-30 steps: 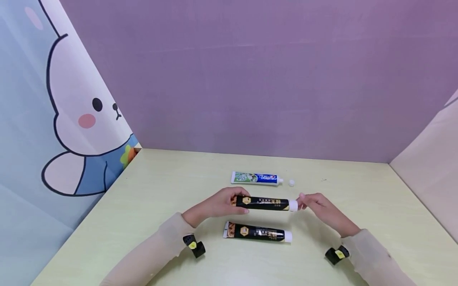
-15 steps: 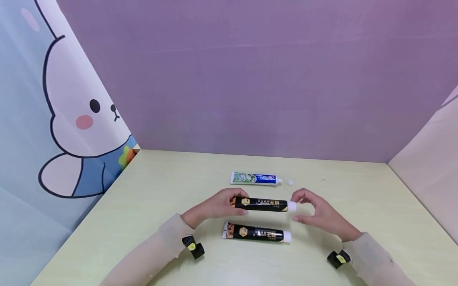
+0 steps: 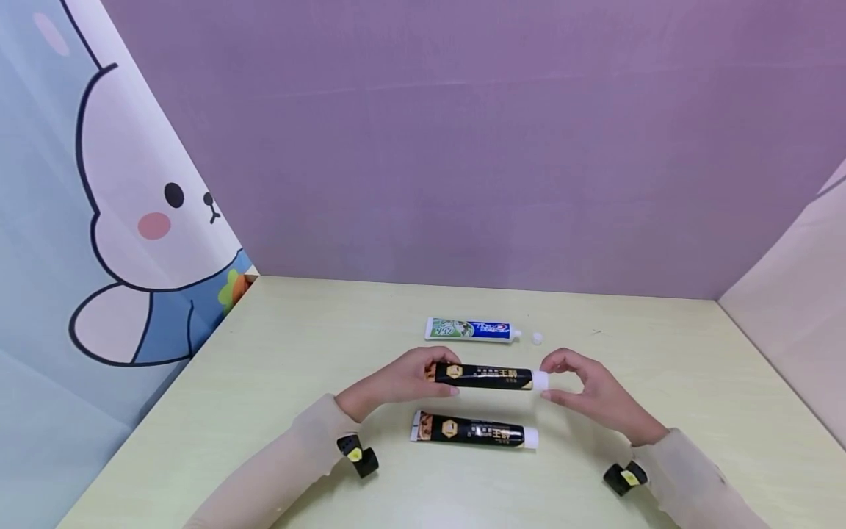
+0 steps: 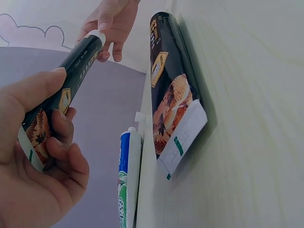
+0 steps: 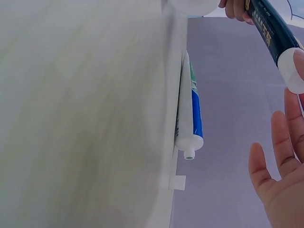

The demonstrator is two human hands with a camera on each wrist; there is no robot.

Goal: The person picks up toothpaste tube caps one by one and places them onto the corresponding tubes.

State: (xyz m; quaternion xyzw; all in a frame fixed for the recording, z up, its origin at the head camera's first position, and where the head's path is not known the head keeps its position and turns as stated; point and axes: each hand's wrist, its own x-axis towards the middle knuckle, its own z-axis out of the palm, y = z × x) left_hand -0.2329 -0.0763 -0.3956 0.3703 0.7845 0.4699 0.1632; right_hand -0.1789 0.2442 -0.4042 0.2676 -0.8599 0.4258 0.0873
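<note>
My left hand [image 3: 405,376] grips the crimped end of a black toothpaste tube [image 3: 492,376], held level above the table. Its thumb and fingers close round the honeycomb-printed part in the left wrist view. At the tube's other end, my right hand [image 3: 595,391] pinches the white cap [image 5: 288,71] between thumb and forefinger, while the other fingers stay spread. A second black toothpaste tube [image 3: 472,430] with its white cap on lies nearer to me. Farther back lies a blue and green toothpaste tube [image 3: 471,330], its nozzle bare. Beside that nozzle sits a small white cap [image 3: 537,338].
The pale table [image 3: 311,323] ends at a purple backdrop [image 3: 463,162]. On the left hangs a cloth with a cartoon rabbit [image 3: 158,220], and a pale panel [image 3: 800,294] stands at the right.
My right hand drew back from the cap with its thumb and forefinger spread apart, then came in again to pinch it. The left hand and the held tube have hardly moved.
</note>
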